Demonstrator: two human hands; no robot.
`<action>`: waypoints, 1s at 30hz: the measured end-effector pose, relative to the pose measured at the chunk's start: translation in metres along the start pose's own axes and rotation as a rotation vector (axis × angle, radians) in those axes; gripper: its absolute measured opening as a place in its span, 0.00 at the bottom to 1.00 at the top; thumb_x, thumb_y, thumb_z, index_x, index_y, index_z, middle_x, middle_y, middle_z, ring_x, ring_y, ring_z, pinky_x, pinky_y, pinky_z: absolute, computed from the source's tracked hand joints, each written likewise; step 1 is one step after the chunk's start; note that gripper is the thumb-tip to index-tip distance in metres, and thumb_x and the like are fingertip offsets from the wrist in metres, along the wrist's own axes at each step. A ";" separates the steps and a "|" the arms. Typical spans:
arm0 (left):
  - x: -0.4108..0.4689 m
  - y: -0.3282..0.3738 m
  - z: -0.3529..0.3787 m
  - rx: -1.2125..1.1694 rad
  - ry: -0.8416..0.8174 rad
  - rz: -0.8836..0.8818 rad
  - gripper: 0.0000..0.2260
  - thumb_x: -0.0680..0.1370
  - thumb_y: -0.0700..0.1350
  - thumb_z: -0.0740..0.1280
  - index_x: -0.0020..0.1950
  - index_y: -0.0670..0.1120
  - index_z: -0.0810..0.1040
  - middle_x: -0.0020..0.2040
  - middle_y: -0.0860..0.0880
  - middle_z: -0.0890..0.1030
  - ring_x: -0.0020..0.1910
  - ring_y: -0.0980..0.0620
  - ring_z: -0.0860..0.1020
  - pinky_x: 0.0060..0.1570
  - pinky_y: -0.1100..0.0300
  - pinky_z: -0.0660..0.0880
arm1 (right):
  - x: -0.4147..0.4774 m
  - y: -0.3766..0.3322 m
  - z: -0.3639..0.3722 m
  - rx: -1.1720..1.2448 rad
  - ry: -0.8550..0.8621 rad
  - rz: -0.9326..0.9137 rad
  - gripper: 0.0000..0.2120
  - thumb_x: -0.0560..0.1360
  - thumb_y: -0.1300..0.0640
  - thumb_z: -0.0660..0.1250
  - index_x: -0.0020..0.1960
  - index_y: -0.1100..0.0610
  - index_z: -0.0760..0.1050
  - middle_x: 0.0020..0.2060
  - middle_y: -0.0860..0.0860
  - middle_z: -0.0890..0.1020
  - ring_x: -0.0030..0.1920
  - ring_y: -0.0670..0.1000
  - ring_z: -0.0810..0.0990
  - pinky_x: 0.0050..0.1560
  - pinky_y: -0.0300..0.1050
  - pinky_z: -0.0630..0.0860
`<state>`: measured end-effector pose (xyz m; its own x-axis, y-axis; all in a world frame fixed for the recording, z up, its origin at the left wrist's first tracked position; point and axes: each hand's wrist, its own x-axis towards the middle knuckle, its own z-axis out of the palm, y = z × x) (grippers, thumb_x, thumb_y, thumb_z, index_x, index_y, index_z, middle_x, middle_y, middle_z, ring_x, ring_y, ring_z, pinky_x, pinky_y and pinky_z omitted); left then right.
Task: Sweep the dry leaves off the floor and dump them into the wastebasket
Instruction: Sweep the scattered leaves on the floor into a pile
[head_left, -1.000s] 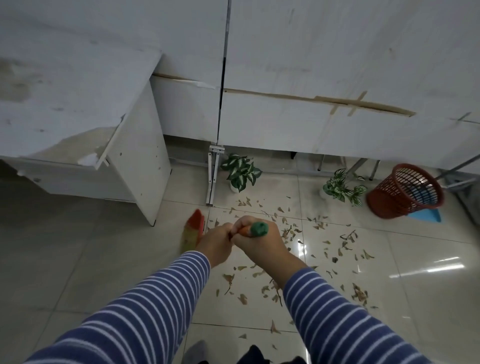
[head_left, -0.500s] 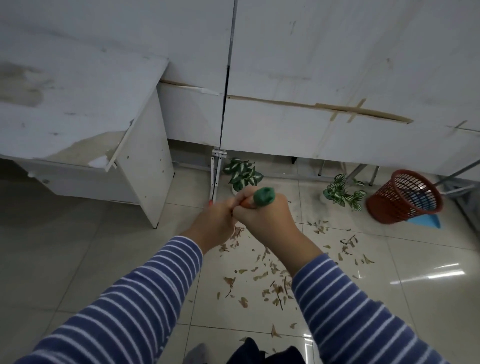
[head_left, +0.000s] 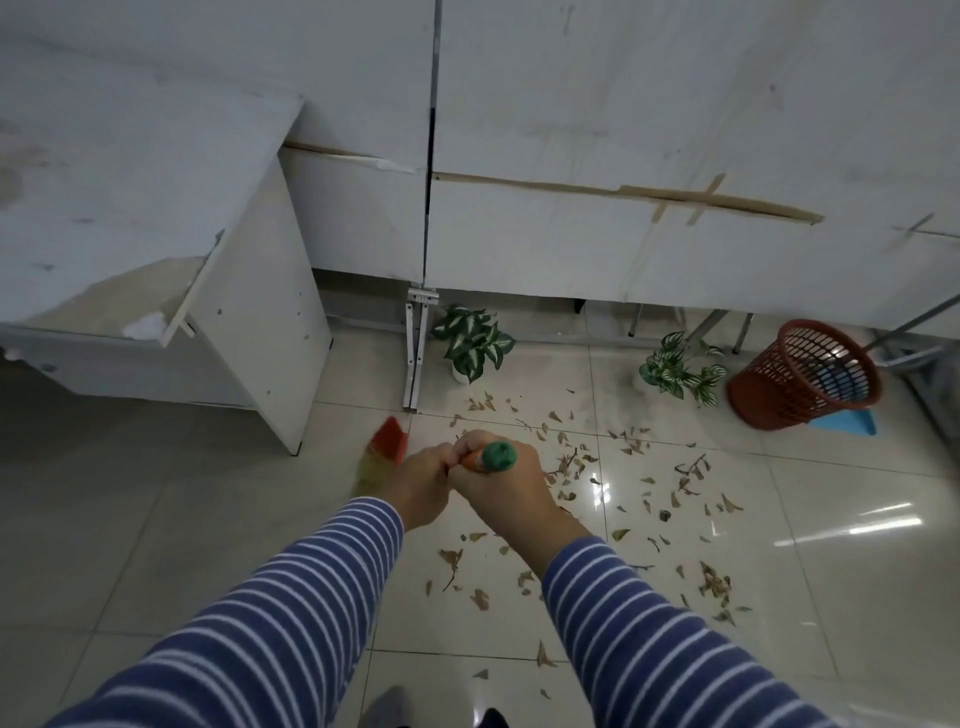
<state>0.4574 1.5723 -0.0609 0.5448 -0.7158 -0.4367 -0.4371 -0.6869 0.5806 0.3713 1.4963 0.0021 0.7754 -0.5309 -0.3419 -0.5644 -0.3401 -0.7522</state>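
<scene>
Both hands grip a broom handle (head_left: 497, 457), orange with a green cap. My left hand (head_left: 422, 483) holds it just below my right hand (head_left: 501, 488), which sits at the capped end. The broom head (head_left: 383, 457), red with yellowish bristles, shows blurred to the left of my hands, near the floor. Dry leaves (head_left: 623, 493) lie scattered over the pale tiles in front of me and to the right. A red mesh wastebasket (head_left: 802, 376) stands tilted at the far right, with a blue dustpan (head_left: 852, 420) beside it.
A white desk (head_left: 260, 332) stands at the left, its side panel close to the broom head. White cabinets line the wall ahead. Two small potted plants (head_left: 472, 340) (head_left: 675, 369) sit on the floor by the wall. Metal legs (head_left: 415, 358) stand between them and the desk.
The broom head swung right and out of sight behind my hands, then back to the left where it now shows again. My hands rose, then dropped back to about where they were.
</scene>
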 end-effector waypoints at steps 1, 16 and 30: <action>0.005 0.003 0.005 -0.016 -0.001 0.004 0.15 0.80 0.36 0.58 0.66 0.39 0.71 0.65 0.39 0.75 0.64 0.42 0.72 0.62 0.55 0.66 | 0.001 0.003 -0.003 -0.013 0.015 -0.002 0.04 0.74 0.64 0.67 0.47 0.59 0.79 0.42 0.53 0.82 0.38 0.48 0.79 0.38 0.37 0.77; 0.027 0.038 0.024 -0.113 -0.021 0.141 0.21 0.76 0.38 0.65 0.70 0.44 0.68 0.69 0.40 0.71 0.67 0.43 0.70 0.68 0.49 0.66 | -0.007 0.016 -0.041 -0.139 0.160 -0.024 0.06 0.73 0.63 0.66 0.48 0.60 0.80 0.42 0.57 0.82 0.40 0.55 0.81 0.40 0.46 0.81; -0.009 0.041 -0.028 0.117 0.097 0.192 0.09 0.80 0.49 0.57 0.59 0.52 0.72 0.44 0.52 0.77 0.44 0.53 0.76 0.51 0.55 0.74 | -0.032 -0.030 -0.063 0.157 0.121 -0.115 0.11 0.69 0.66 0.69 0.33 0.52 0.77 0.28 0.45 0.77 0.23 0.35 0.73 0.25 0.27 0.67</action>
<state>0.4548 1.5543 -0.0142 0.5071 -0.8234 -0.2547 -0.6161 -0.5530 0.5610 0.3458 1.4742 0.0706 0.7875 -0.5876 -0.1859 -0.4159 -0.2841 -0.8639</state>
